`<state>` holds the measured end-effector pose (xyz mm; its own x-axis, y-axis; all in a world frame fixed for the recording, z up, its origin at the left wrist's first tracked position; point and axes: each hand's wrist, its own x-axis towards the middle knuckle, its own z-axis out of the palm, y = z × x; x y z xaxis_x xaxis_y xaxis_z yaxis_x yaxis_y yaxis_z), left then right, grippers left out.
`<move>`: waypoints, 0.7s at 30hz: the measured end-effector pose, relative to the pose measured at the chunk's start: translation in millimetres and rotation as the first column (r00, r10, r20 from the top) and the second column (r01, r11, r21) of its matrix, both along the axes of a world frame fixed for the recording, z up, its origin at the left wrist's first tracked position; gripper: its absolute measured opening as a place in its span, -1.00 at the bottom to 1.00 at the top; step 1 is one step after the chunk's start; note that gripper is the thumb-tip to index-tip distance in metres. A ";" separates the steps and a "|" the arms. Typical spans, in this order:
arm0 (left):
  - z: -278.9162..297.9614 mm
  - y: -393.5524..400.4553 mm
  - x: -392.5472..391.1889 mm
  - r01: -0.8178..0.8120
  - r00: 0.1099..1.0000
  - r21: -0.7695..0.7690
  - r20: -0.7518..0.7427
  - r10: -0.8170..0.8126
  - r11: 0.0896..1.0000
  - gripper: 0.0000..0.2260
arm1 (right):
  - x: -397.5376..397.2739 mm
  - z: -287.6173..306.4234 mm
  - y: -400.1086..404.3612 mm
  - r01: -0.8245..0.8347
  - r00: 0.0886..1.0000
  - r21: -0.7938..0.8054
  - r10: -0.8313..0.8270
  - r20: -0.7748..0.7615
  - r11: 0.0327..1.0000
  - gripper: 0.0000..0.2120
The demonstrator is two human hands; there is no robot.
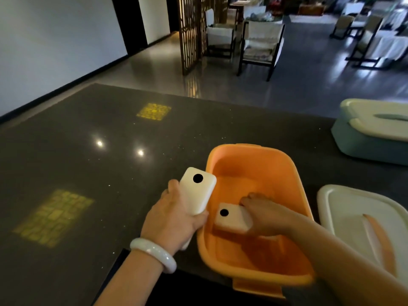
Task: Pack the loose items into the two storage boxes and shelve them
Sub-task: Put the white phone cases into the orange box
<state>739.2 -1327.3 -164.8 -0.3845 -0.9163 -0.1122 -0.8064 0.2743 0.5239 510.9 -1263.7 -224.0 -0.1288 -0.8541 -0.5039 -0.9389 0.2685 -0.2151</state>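
From my feed, the right hand [262, 214] is down inside the orange storage box [284, 164], fingers wrapped over the far end of a white power bank [231, 218]; the hand covers its right side, so I can't tell whether it's resting on the box floor or just above it. The left hand [174, 215] is closed around a second, larger white power bank [197, 191], held tilted just left of the box rim and above the counter; its lower end sits behind the palm, with only a sliver showing below the hand. White bangle [154, 253] on the left wrist. The right forearm blocks the near right corner of the box, and the near latch tab is partly cut by the counter edge. A white lid with an orange handle [364, 226] lies flat just right of the box, with its right part out of frame. A teal storage box [371, 146] with its white lid on sits at the far right of the dark speckled counter [88, 162], also cropped by the frame edge. Two yellow light patches and two lamp glints show on the counter to the left. Beyond it are a lattice screen [191, 34], chairs [260, 45] and tables, dim and blurred.
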 end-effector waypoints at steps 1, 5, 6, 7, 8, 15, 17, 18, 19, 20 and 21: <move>0.3 0.0 -0.9 -0.004 1.000 0.003 0.013 0.004 1.000 -0.42 | 0.9 -3.0 0.2 -0.029 1.000 0.024 0.029 -0.003 0.999 -0.25; 0.9 -1.2 -3.1 -0.008 0.999 0.042 0.038 0.007 0.999 -0.41 | 7.9 -11.9 4.2 -0.086 0.996 0.137 0.081 0.037 0.987 -0.08; 1.5 -1.4 -2.8 -0.011 0.999 0.048 0.037 0.010 0.999 -0.42 | 9.0 -12.3 4.4 -0.093 0.995 0.156 0.088 0.042 0.983 -0.04; 2.1 -1.3 -2.4 -0.012 0.999 0.050 0.034 0.010 0.999 -0.41 | 9.7 -11.8 3.8 -0.101 0.995 0.170 0.095 0.044 0.980 -0.02; 2.7 -1.3 -2.2 -0.009 0.999 0.048 0.032 0.007 0.999 -0.41 | 9.8 -11.1 2.6 -0.105 0.994 0.180 0.098 0.047 0.978 -0.01; 5.4 4.2 -7.9 0.068 0.993 0.083 0.088 -0.075 0.994 -0.37 | 7.5 -6.4 -1.7 -0.119 0.992 0.197 0.107 0.071 0.973 -0.04; 5.8 4.4 -9.4 0.068 0.991 0.106 0.106 -0.079 0.992 -0.39 | 8.9 -6.0 -1.6 -0.151 0.988 0.202 0.140 0.064 0.968 -0.08; 6.0 4.4 -9.9 0.062 0.991 0.114 0.109 -0.075 0.992 -0.39 | 9.7 -6.1 -1.5 -0.167 0.986 0.211 0.157 0.062 0.963 -0.09; 6.2 4.6 -10.3 0.059 0.991 0.116 0.113 -0.073 0.991 -0.38 | 10.7 -6.2 -1.3 -0.181 0.983 0.224 0.170 0.066 0.958 -0.10; 6.1 5.0 -10.9 0.059 0.990 0.112 0.119 -0.072 0.992 -0.37 | 11.3 -6.0 -1.1 -0.191 0.981 0.237 0.178 0.074 0.952 -0.11; 6.0 5.6 -11.5 0.059 0.989 0.106 0.128 -0.072 0.993 -0.35 | 11.3 -5.6 -1.0 -0.198 0.980 0.249 0.182 0.085 0.948 -0.13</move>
<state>727.7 -1321.7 -158.8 -0.4193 -0.8707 -0.2569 -0.8520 0.2796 0.4427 522.3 -1264.8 -229.6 0.0604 -0.7018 -0.7099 -0.9655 0.1394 -0.2200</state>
